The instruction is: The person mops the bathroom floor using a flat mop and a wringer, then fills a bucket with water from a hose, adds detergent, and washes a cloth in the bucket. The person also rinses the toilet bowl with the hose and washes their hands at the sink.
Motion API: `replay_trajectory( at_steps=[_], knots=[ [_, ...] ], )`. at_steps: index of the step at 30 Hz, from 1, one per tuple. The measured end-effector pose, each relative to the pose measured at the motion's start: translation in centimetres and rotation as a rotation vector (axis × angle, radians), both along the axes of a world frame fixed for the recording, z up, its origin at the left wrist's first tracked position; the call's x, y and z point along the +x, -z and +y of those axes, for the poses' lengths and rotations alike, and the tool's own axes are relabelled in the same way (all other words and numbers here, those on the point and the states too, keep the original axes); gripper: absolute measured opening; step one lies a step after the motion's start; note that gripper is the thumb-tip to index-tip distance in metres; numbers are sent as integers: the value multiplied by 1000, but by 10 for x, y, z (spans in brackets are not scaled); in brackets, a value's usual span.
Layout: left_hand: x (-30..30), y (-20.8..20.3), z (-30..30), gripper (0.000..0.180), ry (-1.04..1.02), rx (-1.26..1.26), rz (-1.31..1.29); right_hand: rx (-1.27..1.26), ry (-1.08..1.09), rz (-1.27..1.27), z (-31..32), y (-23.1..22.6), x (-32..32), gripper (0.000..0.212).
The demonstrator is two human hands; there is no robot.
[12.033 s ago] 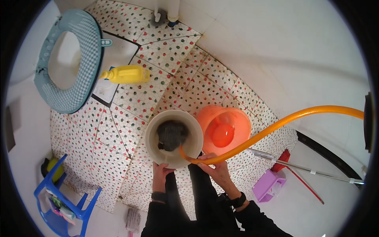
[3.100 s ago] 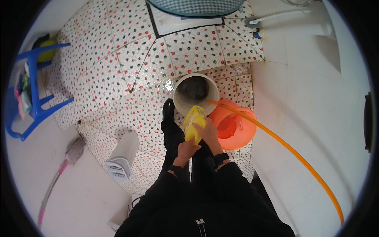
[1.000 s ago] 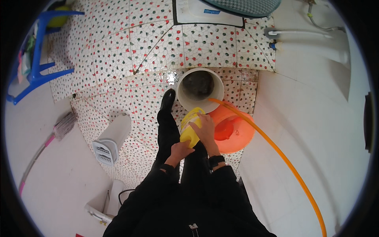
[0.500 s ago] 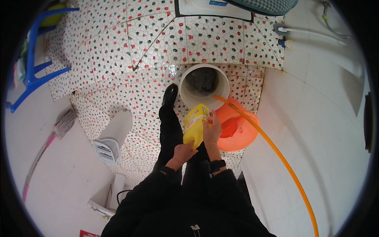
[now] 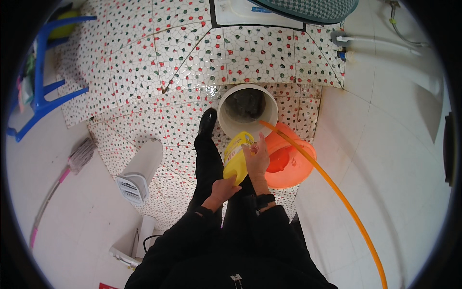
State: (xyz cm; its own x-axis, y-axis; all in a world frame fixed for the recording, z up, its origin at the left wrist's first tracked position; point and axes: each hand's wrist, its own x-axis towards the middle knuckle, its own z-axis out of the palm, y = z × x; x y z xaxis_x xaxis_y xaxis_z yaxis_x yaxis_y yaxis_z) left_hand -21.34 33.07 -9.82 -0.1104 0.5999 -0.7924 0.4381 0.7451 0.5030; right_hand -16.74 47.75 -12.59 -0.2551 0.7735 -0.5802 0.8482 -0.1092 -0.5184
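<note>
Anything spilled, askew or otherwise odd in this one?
Nothing looks clearly damaged. A bright sheen stands out on the white, red-and-green-speckled floor tiles, left of the round cream plastic bucket; it could be water or just reflected light. The long orange flexible hose hangs unheld over the bucket's rim, which looks makeshift.

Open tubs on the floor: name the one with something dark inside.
The off-white tub; the orange tub beside it holds a red bowl-like item instead.

- Blue plastic chair, off to the left.
- Shaggy grey mop, pink-handled, near it.
- White rounded container, slotted at one end, on the red-and-green-speckled tile floor.
- Teal houndstooth toilet seat, far end.
</note>
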Motion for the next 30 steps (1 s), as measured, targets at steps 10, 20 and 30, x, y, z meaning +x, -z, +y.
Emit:
replay_trajectory(
  at_steps=[10,20,30],
  knots=[
    [1,3,1,40,-35,10,-5,94,57,230,-7,-10,13,68],
    [-3,0,9,41,-45,42,22,66,78,158,-2,-2,3,60],
    [-11,2,12,42,25,-25,0,-4,66,166,5,-9,1,60]
  ],
)
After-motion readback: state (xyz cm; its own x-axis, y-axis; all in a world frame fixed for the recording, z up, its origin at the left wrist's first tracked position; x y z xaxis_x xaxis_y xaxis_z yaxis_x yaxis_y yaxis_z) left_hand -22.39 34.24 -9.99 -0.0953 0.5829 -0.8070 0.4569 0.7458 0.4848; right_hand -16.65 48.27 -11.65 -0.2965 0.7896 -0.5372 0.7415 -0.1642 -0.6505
